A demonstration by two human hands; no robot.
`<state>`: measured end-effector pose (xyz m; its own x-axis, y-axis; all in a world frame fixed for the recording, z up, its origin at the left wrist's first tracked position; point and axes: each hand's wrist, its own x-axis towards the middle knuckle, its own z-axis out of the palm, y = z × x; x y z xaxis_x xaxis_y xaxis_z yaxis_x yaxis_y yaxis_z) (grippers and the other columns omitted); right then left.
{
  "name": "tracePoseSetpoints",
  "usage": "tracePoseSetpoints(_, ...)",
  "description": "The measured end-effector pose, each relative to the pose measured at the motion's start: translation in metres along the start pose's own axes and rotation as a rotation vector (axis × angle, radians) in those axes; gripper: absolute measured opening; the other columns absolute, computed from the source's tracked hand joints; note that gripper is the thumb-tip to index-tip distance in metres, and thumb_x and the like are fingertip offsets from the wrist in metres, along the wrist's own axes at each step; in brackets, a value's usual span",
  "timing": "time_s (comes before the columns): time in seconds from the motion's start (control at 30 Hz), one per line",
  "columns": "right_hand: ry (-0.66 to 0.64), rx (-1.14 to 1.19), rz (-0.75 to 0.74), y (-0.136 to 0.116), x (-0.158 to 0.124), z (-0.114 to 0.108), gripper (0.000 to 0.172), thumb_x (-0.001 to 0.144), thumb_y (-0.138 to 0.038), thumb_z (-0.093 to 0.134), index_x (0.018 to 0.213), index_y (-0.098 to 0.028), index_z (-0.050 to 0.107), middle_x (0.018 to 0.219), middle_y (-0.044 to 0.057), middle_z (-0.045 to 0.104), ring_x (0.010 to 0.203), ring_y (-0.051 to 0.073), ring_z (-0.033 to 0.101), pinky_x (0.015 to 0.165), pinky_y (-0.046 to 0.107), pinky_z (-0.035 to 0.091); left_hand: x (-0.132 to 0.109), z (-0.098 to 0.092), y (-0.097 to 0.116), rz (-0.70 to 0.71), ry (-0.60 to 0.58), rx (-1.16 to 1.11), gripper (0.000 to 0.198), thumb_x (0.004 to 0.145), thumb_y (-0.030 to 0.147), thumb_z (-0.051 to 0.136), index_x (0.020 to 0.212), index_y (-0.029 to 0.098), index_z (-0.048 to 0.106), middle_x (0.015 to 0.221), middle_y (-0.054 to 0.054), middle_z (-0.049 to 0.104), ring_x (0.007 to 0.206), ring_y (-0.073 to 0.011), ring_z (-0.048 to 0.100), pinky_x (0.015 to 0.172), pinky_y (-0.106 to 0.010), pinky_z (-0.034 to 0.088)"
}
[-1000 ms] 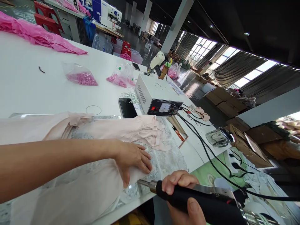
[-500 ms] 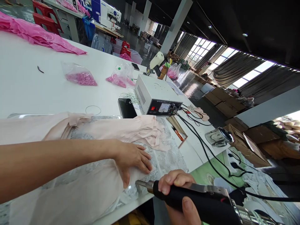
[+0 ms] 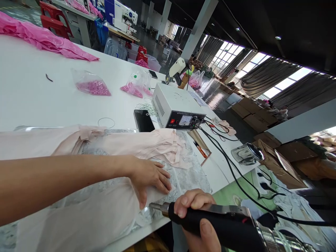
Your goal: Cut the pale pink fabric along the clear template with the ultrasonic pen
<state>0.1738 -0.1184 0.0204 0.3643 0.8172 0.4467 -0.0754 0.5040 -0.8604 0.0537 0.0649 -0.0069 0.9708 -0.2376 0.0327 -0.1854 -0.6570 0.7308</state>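
My left hand (image 3: 152, 178) lies with its fingers spread on a pale pink piece of fabric (image 3: 91, 217), pressing it onto a clear, marked sheet (image 3: 195, 178) on the table. My right hand (image 3: 196, 213) is wrapped round a black handheld ultrasonic welding tool (image 3: 217, 224) with a metal tip. That tip points left and sits close to the left thumb, by the fabric's edge; whether it touches the cloth I cannot tell. Beyond the left hand lies a stack of pale pink fabric pieces (image 3: 141, 143).
A white control box (image 3: 178, 105) with a dial stands at the back, its black cables (image 3: 228, 161) running right. Near it are a phone (image 3: 144, 120), bags of pink bits (image 3: 93, 86) and a glass jar (image 3: 246, 154). Bright pink cloth (image 3: 49, 38) lies far left.
The tool in my right hand has shifted slightly left, bringing its tip nearer my left thumb. My left hand stays pressed on the fabric. The whole view has moved a little.
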Motion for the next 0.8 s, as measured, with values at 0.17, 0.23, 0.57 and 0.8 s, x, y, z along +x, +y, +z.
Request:
tracePoseSetpoints(0.17, -0.033, 0.014, -0.008, 0.001, -0.002, -0.002, 0.02, 0.09, -0.043, 0.056, 0.094, -0.024, 0.061, 0.081, 0.0, 0.056, 0.055, 0.012, 0.053, 0.052, 0.028, 0.049, 0.0, -0.001, 0.002, -0.017, -0.007, -0.009, 0.07, 0.065, 0.031, 0.094, 0.129, 0.036, 0.068, 0.142, -0.001, 0.06, 0.145, -0.0298, 0.04, 0.124, -0.043, 0.009)
tracePoseSetpoints(0.23, -0.067, 0.023, 0.008, 0.003, -0.005, -0.003, 0.021, 0.091, -0.043, 0.054, 0.097, -0.024, 0.061, 0.084, 0.001, 0.056, 0.057, 0.013, 0.054, 0.052, 0.029, 0.049, 0.0, -0.001, 0.003, -0.018, 0.009, -0.02, 0.067, 0.064, 0.03, 0.094, 0.126, 0.036, 0.07, 0.141, -0.001, 0.062, 0.144, -0.0299, 0.041, 0.124, -0.043, 0.01)
tracePoseSetpoints(0.57, -0.129, 0.098, 0.09, 0.008, -0.013, -0.003, 0.018, 0.091, -0.041, 0.052, 0.101, -0.028, 0.061, 0.087, 0.0, 0.054, 0.057, 0.013, 0.054, 0.056, 0.034, 0.054, -0.001, -0.001, 0.006, -0.025, 0.03, -0.046, 0.058, 0.069, 0.035, 0.089, 0.125, 0.036, 0.071, 0.14, -0.001, 0.063, 0.143, -0.0307, 0.042, 0.124, -0.046, 0.01)
tracePoseSetpoints(0.8, 0.005, 0.077, 0.042, -0.003, -0.006, -0.017, 0.023, 0.088, -0.045, 0.054, 0.096, -0.026, 0.065, 0.081, 0.001, 0.057, 0.055, 0.015, 0.057, 0.051, 0.033, 0.053, -0.001, -0.011, 0.017, -0.076, 0.054, 0.047, 0.065, 0.065, 0.034, 0.093, 0.126, 0.033, 0.07, 0.138, 0.001, 0.064, 0.14, -0.031, 0.048, 0.121, -0.041, 0.026)
